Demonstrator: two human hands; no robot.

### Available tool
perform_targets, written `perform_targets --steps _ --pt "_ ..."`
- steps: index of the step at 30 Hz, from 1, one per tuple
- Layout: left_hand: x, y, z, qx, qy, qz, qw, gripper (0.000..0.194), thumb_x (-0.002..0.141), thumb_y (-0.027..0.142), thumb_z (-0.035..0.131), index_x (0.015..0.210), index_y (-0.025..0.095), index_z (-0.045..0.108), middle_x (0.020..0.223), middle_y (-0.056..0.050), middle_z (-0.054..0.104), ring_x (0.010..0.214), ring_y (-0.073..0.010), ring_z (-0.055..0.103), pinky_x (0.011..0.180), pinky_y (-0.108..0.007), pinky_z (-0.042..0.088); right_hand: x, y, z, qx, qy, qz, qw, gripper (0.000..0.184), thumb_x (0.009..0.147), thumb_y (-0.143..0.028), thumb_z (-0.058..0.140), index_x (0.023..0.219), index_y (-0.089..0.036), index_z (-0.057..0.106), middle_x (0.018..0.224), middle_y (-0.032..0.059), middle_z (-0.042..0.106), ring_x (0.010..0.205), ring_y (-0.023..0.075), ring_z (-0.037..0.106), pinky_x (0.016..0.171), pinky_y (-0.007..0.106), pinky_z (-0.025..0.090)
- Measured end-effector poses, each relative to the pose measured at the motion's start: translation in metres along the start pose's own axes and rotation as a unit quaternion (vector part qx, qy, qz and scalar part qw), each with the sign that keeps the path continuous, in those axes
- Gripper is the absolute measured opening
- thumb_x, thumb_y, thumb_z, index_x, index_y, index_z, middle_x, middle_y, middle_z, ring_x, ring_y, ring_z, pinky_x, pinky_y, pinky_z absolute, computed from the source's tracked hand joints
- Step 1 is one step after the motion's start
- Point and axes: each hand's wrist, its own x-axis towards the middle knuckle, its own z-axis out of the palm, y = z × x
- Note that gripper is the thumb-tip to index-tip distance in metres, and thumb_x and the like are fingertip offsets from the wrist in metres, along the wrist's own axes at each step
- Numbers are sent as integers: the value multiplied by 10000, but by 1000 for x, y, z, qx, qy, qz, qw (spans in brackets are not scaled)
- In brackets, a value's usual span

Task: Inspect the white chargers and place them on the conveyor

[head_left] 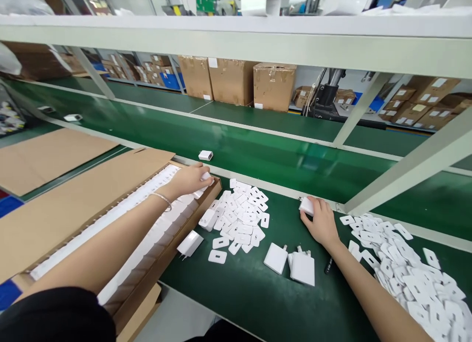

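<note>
A green tabletop (239, 293) bears a long open cardboard box (165, 256), its divided rows filled with white pieces. Cartons (273, 89) stand closed beyond the green belt (258, 145). The left hand (190, 180) reaches over the box's far end, fingers closed on a small white block (205, 176). The right hand (321, 224) clamps a white charger (307, 206) between thumb and fingers near the belt's edge. The charger's metal-pin end points left and away, its long axis slanting back toward the palm; its casing is plain and glossy. Flat white plates (241, 214) lie heaped between the hands.
</note>
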Motion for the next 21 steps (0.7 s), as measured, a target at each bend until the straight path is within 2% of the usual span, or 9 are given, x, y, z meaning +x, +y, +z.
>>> perform_targets --steps 2,5,7,9,12,16,19,21 --pt "-6 5 3 44 30 -17 998 493 990 528 449 1250 150 629 1242 -169 659 876 -311 726 649 -341 498 0 0 2 -7 7 -2 1000 455 1004 -429 484 1352 -150 570 1229 199 647 1115 388 605 944 515 509" --pt "-15 15 7 88 71 -47 992 708 1015 565 413 1484 38 467 1331 -254 597 892 -350 723 595 -358 497 0 -1 3 -20 7 -8 1000 464 1006 -415 492 1352 -116 573 1235 201 649 1113 387 603 954 514 506" --pt "-19 19 10 100 83 -47 990 746 1037 559 381 1557 24 406 1320 -275 599 963 -381 714 651 -378 530 0 -2 3 -27 3 -6 1000 473 1010 -410 494 1360 -102 574 1237 202 648 1109 385 602 958 509 504" --pt "-19 19 14 109 107 -28 988 710 1057 522 357 1581 47 420 1317 -282 610 1115 -425 671 813 -445 558 0 -3 2 -32 2 -1 1000 477 1015 -406 493 1367 -96 576 1235 203 647 1107 381 601 959 502 504" --pt "-16 15 20 105 149 -2 983 606 1072 438 356 1588 149 485 1433 -263 587 1349 -450 544 1069 -569 464 -1 -5 1 -36 0 -3 999 481 1016 -407 496 1369 -90 576 1234 204 647 1100 377 601 961 495 502" --pt "-13 14 23 87 143 20 986 566 1082 410 348 1611 256 479 1609 -205 497 1508 -461 403 1170 -680 323 -1 -5 0 -45 5 -8 999 471 1017 -402 497 1358 -89 583 1216 203 651 1089 373 602 956 485 503" --pt "-14 18 21 92 126 29 987 598 1092 407 299 1645 211 417 1668 -202 435 1557 -472 331 1212 -728 208 -1 -6 0 -48 5 -8 999 470 1018 -398 496 1356 -83 585 1208 205 652 1084 372 604 951 482 505" --pt "-14 21 21 96 124 12 987 640 1096 414 270 1672 144 340 1677 -233 407 1566 -473 318 1225 -718 191 -1 -6 0 -47 4 -7 999 468 1016 -397 499 1353 -84 585 1208 207 653 1082 374 605 948 485 506"
